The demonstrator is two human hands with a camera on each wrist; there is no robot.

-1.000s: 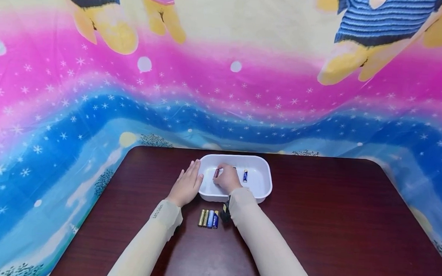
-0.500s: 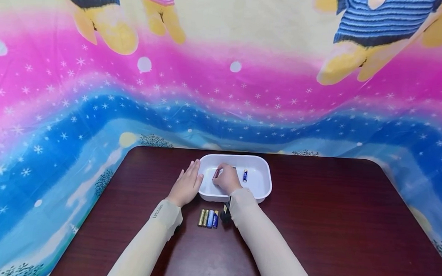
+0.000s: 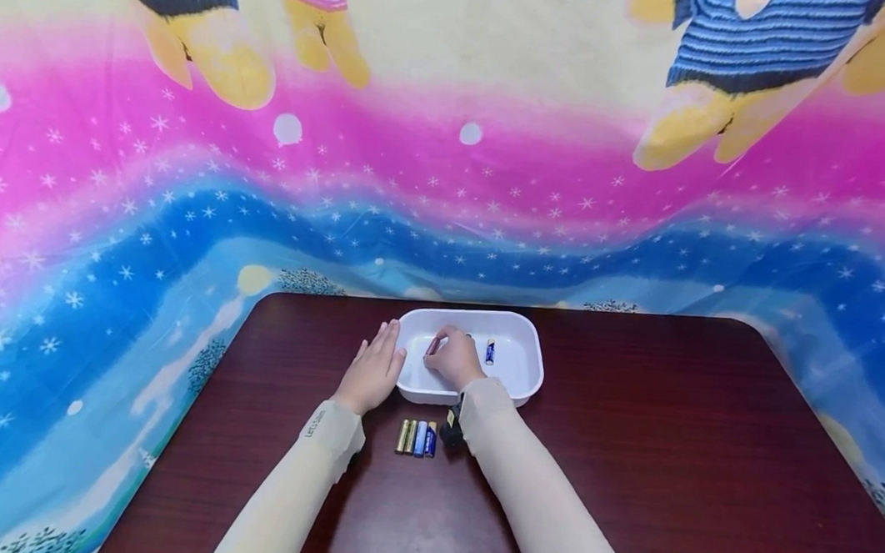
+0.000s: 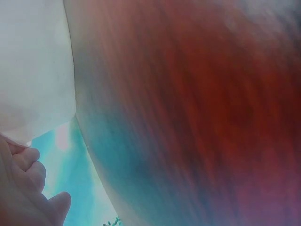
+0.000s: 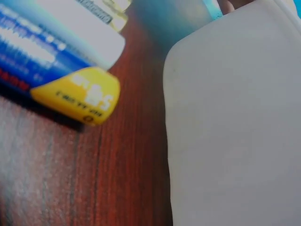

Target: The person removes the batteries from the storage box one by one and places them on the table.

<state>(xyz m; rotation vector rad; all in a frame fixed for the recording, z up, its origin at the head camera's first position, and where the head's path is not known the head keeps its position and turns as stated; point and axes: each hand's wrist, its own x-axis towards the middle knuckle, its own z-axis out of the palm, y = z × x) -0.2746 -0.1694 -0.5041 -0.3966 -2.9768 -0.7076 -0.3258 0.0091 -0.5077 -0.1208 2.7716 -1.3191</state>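
Observation:
A white plastic tub (image 3: 519, 389) stands at the far side of the dark wooden table. My right hand (image 3: 456, 359) reaches into it and pinches a reddish-brown battery (image 3: 433, 347) between thumb and fingers. To the right of that hand, a blue battery (image 3: 490, 352) lies inside the tub. My left hand (image 3: 373, 369) rests along the tub's left side with its fingers straight; the left wrist view shows its curved fingers (image 4: 33, 174) by the white wall. In front of the tub several batteries (image 3: 416, 438) lie side by side, gold, light blue and dark blue with a yellow end (image 5: 87, 96).
The dark reddish wooden table (image 3: 666, 455) stretches out on both sides of the tub. Behind its far edge hangs a printed cloth (image 3: 447, 185). A small black device (image 3: 451, 427) sits at the right wrist, close beside the row of batteries.
The reddish-brown battery leans a little more in the right hand's fingers. Otherwise both hands, the tub and the row of batteries keep their places.

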